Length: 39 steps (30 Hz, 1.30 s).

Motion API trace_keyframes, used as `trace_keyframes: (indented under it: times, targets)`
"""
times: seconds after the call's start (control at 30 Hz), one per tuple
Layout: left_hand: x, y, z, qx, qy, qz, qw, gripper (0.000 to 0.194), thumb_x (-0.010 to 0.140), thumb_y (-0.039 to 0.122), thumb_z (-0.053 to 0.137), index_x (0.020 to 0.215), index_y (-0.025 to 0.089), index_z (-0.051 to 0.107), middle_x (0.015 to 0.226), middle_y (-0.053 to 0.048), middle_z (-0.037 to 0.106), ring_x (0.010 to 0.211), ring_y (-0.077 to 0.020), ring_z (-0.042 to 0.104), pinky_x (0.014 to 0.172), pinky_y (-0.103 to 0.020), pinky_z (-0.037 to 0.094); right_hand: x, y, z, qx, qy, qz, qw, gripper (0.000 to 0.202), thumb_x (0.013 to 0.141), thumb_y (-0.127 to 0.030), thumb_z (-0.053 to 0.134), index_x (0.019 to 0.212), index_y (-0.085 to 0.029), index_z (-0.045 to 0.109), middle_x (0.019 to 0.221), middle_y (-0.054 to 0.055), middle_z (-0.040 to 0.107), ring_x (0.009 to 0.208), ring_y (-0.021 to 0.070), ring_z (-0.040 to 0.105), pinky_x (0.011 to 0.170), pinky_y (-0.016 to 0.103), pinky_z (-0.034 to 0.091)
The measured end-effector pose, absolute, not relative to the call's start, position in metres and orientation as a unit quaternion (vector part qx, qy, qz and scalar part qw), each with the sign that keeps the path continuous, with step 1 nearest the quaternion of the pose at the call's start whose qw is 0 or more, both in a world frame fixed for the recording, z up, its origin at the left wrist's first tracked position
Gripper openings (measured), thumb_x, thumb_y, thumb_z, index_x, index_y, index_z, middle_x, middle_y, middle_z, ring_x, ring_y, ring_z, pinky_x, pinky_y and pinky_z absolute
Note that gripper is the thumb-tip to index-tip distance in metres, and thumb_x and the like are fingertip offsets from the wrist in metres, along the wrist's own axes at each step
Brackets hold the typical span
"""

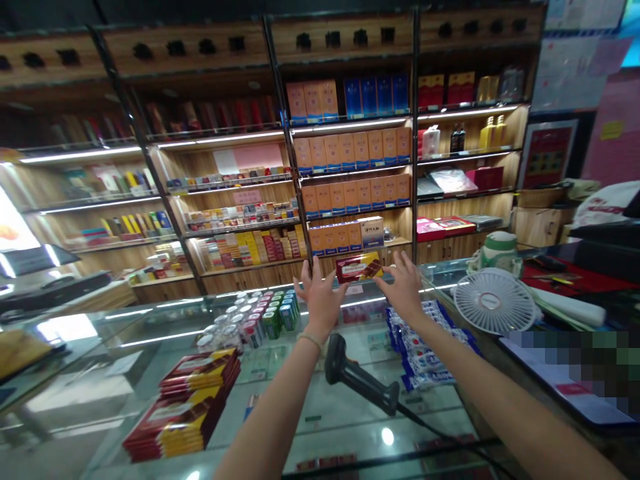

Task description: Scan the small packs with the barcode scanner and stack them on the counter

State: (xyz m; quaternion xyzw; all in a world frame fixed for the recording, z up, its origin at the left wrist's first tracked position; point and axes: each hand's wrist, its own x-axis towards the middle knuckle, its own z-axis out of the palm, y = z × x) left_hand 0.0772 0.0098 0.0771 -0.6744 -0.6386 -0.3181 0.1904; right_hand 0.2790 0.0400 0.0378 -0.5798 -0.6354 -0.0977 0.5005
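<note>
A red and yellow chocolate bar packet (358,267) is held up level over the glass counter, its printed face towards me. My left hand (321,300) grips its left end between thumb and finger, with the other fingers raised. At the right end, my right hand (403,285) pinches the packet's corner. Below my hands a black barcode scanner (363,380) lies on the glass, its cable running to the lower right. Similar red and yellow packets are piled in two stacks, a nearer stack (175,423) and a farther stack (203,369), left of my left forearm.
Several small jars and tubs (257,317) stand in rows on the counter (295,413). Blue and white snack bags (425,347) lie beside my right forearm. Farther right are a white fan (493,301) and a green and white jug (500,250). Stocked shelves (350,170) line the back wall.
</note>
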Motion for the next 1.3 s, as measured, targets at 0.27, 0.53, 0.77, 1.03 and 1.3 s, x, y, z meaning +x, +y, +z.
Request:
trace_keyframes:
  times: [0.27, 0.53, 0.77, 1.03, 1.3]
  targets:
    - [0.044, -0.005, 0.052, -0.665, -0.653, -0.315, 0.181, 0.037, 0.09, 0.051, 0.06, 0.122, 0.034, 0.07, 0.166, 0.0, 0.032, 0.157, -0.0351, 0.01, 0.124, -0.061, 0.011, 0.25, 0.024, 0.015, -0.565, -0.641, -0.018, 0.519, 0.039, 0.094, -0.054, 0.05, 0.097, -0.023, 0.074, 0.155, 0.012, 0.05, 0.149, 0.0318, 0.032, 0.116, 0.057, 0.021]
    - [0.035, -0.009, 0.036, -0.67, -0.657, -0.306, 0.16, 0.035, 0.093, 0.048, 0.057, 0.123, 0.034, 0.069, 0.166, 0.001, 0.032, 0.155, -0.0332, 0.02, 0.125, -0.06, 0.008, 0.246, 0.021, -0.001, -0.557, -0.653, 0.046, 0.511, 0.037, 0.092, -0.05, 0.051, 0.096, -0.024, 0.076, 0.151, 0.01, 0.054, 0.147, 0.0325, 0.036, 0.115, 0.057, 0.027]
    - [0.034, -0.018, 0.035, -0.675, -0.652, -0.303, 0.169, 0.034, 0.096, 0.048, 0.052, 0.121, 0.033, 0.07, 0.166, 0.0, 0.033, 0.155, -0.0342, 0.018, 0.124, -0.061, 0.009, 0.25, 0.016, -0.003, -0.54, -0.673, 0.095, 0.497, 0.039, 0.092, -0.052, 0.051, 0.103, -0.024, 0.077, 0.152, 0.007, 0.054, 0.148, 0.0304, 0.035, 0.118, 0.053, 0.03]
    - [0.039, -0.026, 0.034, -0.683, -0.628, -0.324, 0.183, 0.034, 0.092, 0.045, 0.062, 0.123, 0.033, 0.07, 0.164, -0.002, 0.037, 0.154, -0.0333, 0.023, 0.123, -0.06, 0.009, 0.254, 0.013, -0.003, -0.534, -0.669, 0.096, 0.507, 0.037, 0.09, -0.048, 0.053, 0.104, -0.024, 0.078, 0.148, 0.008, 0.058, 0.146, 0.0314, 0.038, 0.119, 0.056, 0.03]
    - [0.035, -0.023, 0.025, -0.69, -0.559, -0.4, 0.228, 0.029, 0.086, 0.038, 0.072, 0.113, 0.028, 0.073, 0.157, -0.01, 0.047, 0.148, -0.0367, 0.036, 0.117, -0.067, 0.017, 0.256, 0.016, -0.008, -0.478, -0.665, 0.124, 0.56, 0.035, 0.085, -0.055, 0.061, 0.098, -0.027, 0.078, 0.138, 0.007, 0.066, 0.142, 0.034, 0.044, 0.12, 0.06, 0.029]
